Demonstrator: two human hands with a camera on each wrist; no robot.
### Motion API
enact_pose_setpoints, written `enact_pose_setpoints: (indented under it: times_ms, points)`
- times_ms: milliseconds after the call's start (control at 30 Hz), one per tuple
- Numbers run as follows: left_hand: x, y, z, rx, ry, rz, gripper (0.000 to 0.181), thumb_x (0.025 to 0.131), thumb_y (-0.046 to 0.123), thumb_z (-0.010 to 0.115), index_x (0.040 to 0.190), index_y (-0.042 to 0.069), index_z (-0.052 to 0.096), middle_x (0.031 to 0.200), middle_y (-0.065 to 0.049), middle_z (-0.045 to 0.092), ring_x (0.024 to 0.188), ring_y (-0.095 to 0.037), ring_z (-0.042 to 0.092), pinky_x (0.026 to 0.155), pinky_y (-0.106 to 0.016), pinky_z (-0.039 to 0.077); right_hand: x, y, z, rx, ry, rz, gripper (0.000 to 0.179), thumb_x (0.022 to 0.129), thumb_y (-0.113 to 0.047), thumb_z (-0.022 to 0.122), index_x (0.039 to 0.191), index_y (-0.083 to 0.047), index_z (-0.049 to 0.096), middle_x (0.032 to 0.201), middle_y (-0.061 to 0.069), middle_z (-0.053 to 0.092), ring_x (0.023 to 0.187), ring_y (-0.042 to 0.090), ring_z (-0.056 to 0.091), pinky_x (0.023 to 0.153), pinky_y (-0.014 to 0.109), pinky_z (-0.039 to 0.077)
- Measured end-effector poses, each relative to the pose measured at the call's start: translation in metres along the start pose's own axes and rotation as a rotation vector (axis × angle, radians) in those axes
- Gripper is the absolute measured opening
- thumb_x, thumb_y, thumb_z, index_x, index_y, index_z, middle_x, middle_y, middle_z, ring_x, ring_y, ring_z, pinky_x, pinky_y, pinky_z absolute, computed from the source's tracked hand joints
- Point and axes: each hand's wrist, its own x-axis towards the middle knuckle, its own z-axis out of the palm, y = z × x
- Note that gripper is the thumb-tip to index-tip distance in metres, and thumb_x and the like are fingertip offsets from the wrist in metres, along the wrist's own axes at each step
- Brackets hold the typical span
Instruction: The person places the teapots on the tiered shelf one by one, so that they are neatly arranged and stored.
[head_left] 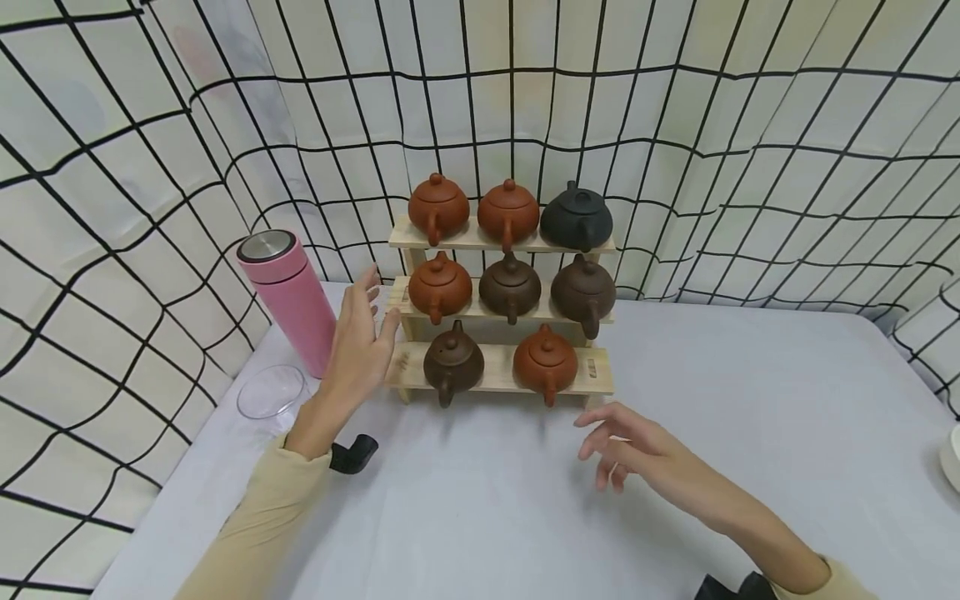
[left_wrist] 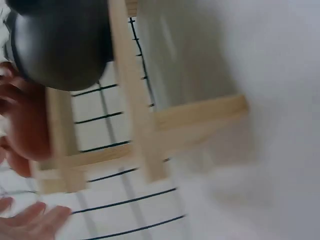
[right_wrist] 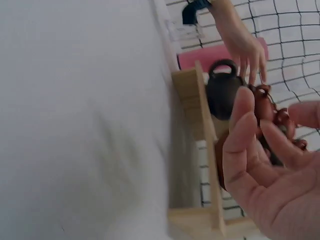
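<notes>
A three-tier wooden rack [head_left: 498,380] bears several small clay teapots. Its top shelf carries two reddish teapots and a black teapot [head_left: 576,218]. One reddish teapot [head_left: 439,286] and two dark brown ones are on the middle shelf. Below them sit a dark brown teapot [head_left: 453,363] and a reddish teapot [head_left: 545,362]. My left hand [head_left: 357,342] hovers at the rack's left end, fingers spread and holding nothing. In front of the rack's right end is my right hand [head_left: 630,443], loosely bent and without anything in it. The right wrist view shows that hand's relaxed fingers [right_wrist: 240,142].
A pink flask [head_left: 294,308] with a silver lid stands left of my left hand. Near it lies a clear round dish [head_left: 272,392]. A black-gridded white cloth [head_left: 750,167] hangs behind the white table [head_left: 510,517]. Part of a white object [head_left: 951,457] shows far right.
</notes>
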Motion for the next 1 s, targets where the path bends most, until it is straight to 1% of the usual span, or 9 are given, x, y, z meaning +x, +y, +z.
enact_pose_setpoints:
  times_ms: [100,200,333,433,500,600,667,800,1000]
  points:
    - [-0.008,0.012,-0.005,0.148,0.076,0.250,0.065,0.099,0.004,0.064,0.157,-0.002,0.035,0.154,-0.023,0.042,0.142,-0.038,0.044,0.108,-0.053,0.046,-0.009,-0.005,-0.014,-0.062,-0.004,-0.058,0.028,0.112,-0.017,0.049,0.132,0.001,0.055,0.111,0.023,0.065,0.085,0.028,0.068,0.074,0.032,0.056]
    - [-0.014,0.020,-0.010,0.308,0.156,0.505,0.064,0.094,0.013,0.072,0.150,-0.003,0.046,0.148,-0.025,0.048,0.133,-0.042,0.049,0.103,-0.055,0.048,-0.017,-0.011,-0.029,-0.164,0.093,-0.156,0.022,0.112,-0.012,0.047,0.128,-0.003,0.059,0.112,0.016,0.066,0.090,0.025,0.067,0.076,0.032,0.057]
    - [-0.018,0.026,-0.019,0.434,0.251,0.671,0.068,0.094,0.040,0.068,0.148,0.002,0.050,0.150,-0.027,0.047,0.136,-0.046,0.046,0.113,-0.062,0.033,-0.024,-0.016,-0.050,-0.440,0.340,-0.280,0.033,0.110,-0.008,0.049,0.144,-0.010,0.053,0.134,0.008,0.059,0.111,0.013,0.059,0.090,0.020,0.048]
    - [-0.018,0.029,-0.021,0.499,0.279,0.682,0.077,0.097,0.062,0.056,0.155,0.013,0.045,0.160,-0.026,0.038,0.150,-0.043,0.033,0.120,-0.070,0.017,-0.025,-0.015,-0.069,-0.654,0.540,-0.337,0.056,0.108,-0.015,0.054,0.161,-0.014,0.036,0.157,0.012,0.040,0.138,0.020,0.042,0.113,0.025,0.033]
    - [-0.017,0.028,-0.020,0.539,0.290,0.672,0.084,0.095,0.074,0.049,0.161,0.024,0.038,0.167,-0.024,0.029,0.156,-0.043,0.023,0.118,-0.075,0.009,-0.023,-0.011,-0.081,-0.779,0.675,-0.373,0.068,0.109,-0.034,0.054,0.167,-0.015,0.024,0.167,0.016,0.025,0.150,0.029,0.028,0.123,0.044,0.022]
    - [-0.015,0.024,-0.017,0.594,0.330,0.645,0.094,0.088,0.086,0.047,0.166,0.038,0.027,0.172,-0.020,0.020,0.158,-0.044,0.012,0.113,-0.082,0.003,-0.015,0.000,-0.097,-0.978,0.866,-0.448,0.086,0.102,-0.064,0.049,0.168,-0.019,0.016,0.172,0.016,0.011,0.157,0.044,0.010,0.116,0.076,0.006]
    - [-0.014,0.020,-0.015,0.620,0.364,0.626,0.098,0.084,0.090,0.046,0.166,0.041,0.024,0.173,-0.018,0.018,0.158,-0.047,0.009,0.111,-0.084,0.001,-0.010,0.008,-0.103,-1.091,0.967,-0.466,0.094,0.095,-0.079,0.043,0.169,-0.027,0.014,0.173,0.014,0.008,0.158,0.046,0.006,0.113,0.081,0.002]
    - [-0.010,0.016,-0.015,0.647,0.406,0.593,0.103,0.079,0.093,0.047,0.166,0.044,0.023,0.174,-0.016,0.016,0.158,-0.048,0.007,0.110,-0.084,-0.003,-0.008,0.021,-0.110,-1.209,1.036,-0.434,0.097,0.088,-0.090,0.039,0.167,-0.041,0.013,0.175,0.010,0.003,0.158,0.048,0.000,0.109,0.084,-0.005]
    - [-0.007,0.010,-0.014,0.668,0.397,0.553,0.105,0.077,0.095,0.048,0.166,0.047,0.019,0.175,-0.012,0.011,0.159,-0.042,-0.001,0.108,-0.085,-0.006,-0.007,0.026,-0.107,-1.266,1.043,-0.413,0.099,0.086,-0.092,0.036,0.168,-0.040,0.014,0.176,0.006,0.001,0.158,0.048,-0.001,0.107,0.085,-0.007]
